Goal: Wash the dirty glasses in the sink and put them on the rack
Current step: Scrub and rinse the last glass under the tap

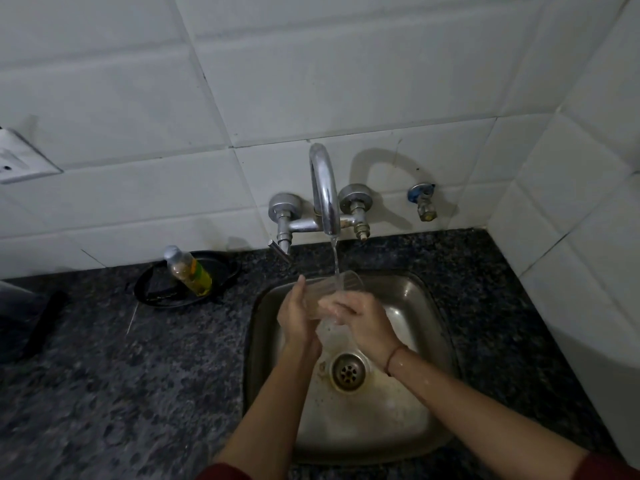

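One clear glass (341,289) is held tilted over the sink (415,299), mouth up toward the stream from the tap (323,188), probably so water runs in and rinses it. The left hand (298,313) cups its side with fingers closed round it; the right hand (360,317) wraps the base, wet and likely rubbing. I count one glass, two hands, one drain (348,372), one bottle (188,270) on a black dish (228,271). No rack is in view
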